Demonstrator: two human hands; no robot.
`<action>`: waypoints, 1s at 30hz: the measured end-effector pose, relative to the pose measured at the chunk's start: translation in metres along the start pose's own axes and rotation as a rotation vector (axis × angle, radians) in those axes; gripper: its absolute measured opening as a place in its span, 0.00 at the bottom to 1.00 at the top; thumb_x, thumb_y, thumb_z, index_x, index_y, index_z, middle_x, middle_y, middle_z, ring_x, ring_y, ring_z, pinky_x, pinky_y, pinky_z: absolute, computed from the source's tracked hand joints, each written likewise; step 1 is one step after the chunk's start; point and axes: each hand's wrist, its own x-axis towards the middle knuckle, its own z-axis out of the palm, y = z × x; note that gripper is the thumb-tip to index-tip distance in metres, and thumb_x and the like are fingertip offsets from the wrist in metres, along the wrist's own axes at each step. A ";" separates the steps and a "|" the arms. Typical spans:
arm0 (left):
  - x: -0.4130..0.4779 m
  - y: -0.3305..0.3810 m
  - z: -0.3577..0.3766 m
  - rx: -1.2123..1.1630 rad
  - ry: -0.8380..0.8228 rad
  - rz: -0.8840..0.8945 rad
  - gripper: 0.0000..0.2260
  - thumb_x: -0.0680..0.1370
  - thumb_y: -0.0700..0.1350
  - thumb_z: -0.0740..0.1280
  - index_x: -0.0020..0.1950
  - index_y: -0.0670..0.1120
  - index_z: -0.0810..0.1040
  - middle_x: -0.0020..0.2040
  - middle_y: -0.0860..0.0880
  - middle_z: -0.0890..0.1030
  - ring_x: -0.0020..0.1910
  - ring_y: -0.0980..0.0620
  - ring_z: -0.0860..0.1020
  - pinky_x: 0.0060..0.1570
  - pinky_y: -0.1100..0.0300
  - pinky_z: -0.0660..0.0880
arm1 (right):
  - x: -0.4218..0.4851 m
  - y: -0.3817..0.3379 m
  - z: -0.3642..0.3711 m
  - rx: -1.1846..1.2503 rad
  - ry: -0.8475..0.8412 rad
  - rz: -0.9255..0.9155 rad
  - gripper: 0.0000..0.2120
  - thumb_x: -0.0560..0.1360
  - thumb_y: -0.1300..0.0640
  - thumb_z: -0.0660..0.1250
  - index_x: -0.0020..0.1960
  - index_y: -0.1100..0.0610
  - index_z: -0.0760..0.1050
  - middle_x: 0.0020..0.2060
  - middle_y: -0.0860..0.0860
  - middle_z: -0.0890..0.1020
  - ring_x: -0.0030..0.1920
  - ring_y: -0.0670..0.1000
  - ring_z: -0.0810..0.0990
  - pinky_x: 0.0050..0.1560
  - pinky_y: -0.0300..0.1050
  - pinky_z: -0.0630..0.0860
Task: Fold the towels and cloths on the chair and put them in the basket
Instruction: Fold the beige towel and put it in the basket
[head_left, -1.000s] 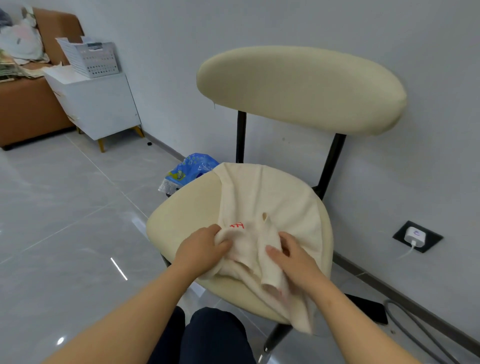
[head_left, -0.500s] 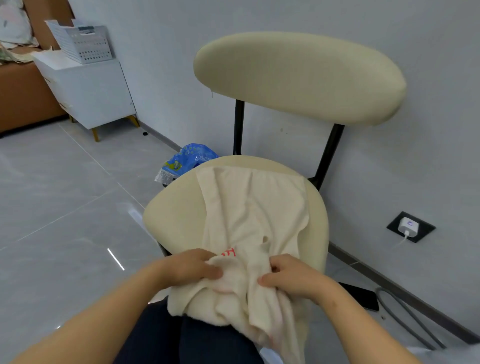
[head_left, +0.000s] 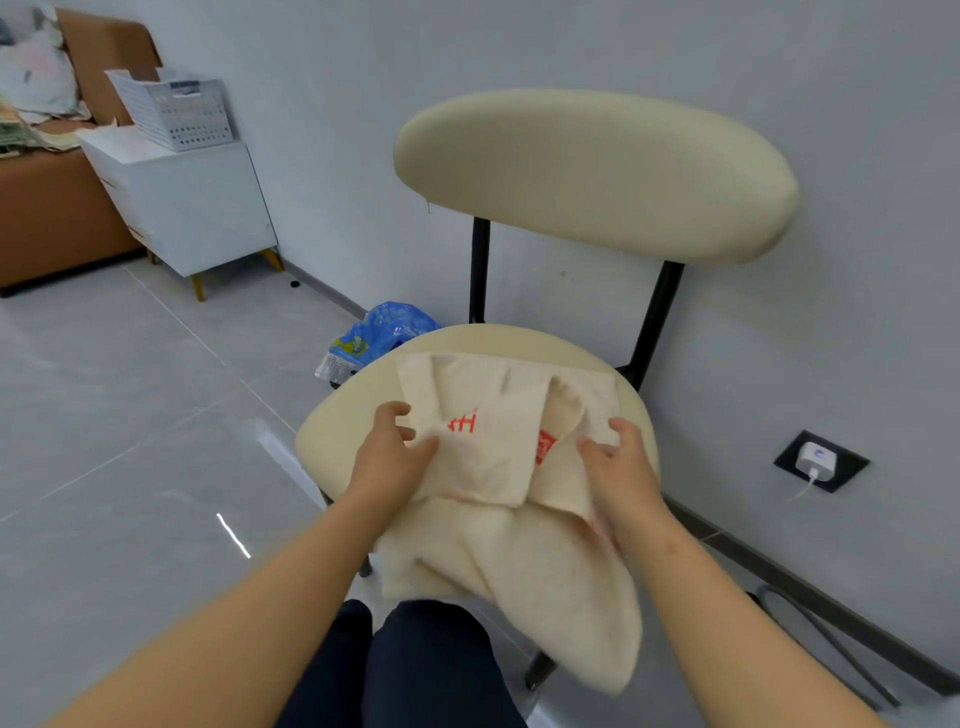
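Towel (head_left: 483, 457) on chair seat (head_left: 337, 431), long axis running from backrest toward the person, near end drooping off the front edge. Left hand (head_left: 387, 457) pinches its left edge and right hand (head_left: 621, 467) its right edge, each grip closed on cloth. Basket (head_left: 176, 111) well apart, far left, likely nearer the left hand.

The chair (head_left: 597, 171) carried 1 cream towel (head_left: 488, 457) with red print on its cream seat (head_left: 353, 415). The towel lay partly folded across the middle and right of the seat, with its near end draped over the front edge. The grey tiled floor (head_left: 130, 415) carried the chair, 1 blue plastic bag (head_left: 384, 332) just behind the seat, and 1 white cabinet (head_left: 197, 208) bearing 1 white basket (head_left: 176, 111).
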 end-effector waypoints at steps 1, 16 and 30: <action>0.002 -0.004 0.005 0.080 -0.034 0.007 0.26 0.75 0.49 0.69 0.70 0.50 0.63 0.65 0.44 0.71 0.62 0.46 0.72 0.61 0.54 0.69 | 0.001 0.006 0.002 0.006 -0.032 0.044 0.27 0.79 0.47 0.60 0.74 0.48 0.54 0.69 0.54 0.67 0.66 0.56 0.70 0.64 0.50 0.68; 0.014 -0.016 0.010 0.920 -0.304 0.527 0.34 0.69 0.59 0.69 0.72 0.61 0.58 0.73 0.56 0.58 0.70 0.50 0.61 0.64 0.55 0.61 | 0.014 0.044 -0.002 -0.595 0.051 -0.302 0.08 0.78 0.54 0.59 0.54 0.54 0.75 0.52 0.52 0.78 0.53 0.54 0.75 0.47 0.45 0.70; 0.068 0.040 0.015 -0.112 0.127 0.007 0.16 0.68 0.51 0.58 0.42 0.40 0.76 0.42 0.41 0.81 0.47 0.40 0.79 0.52 0.45 0.75 | 0.046 -0.048 -0.019 -0.072 0.317 -0.358 0.03 0.77 0.63 0.58 0.45 0.58 0.69 0.34 0.48 0.72 0.33 0.43 0.69 0.28 0.27 0.66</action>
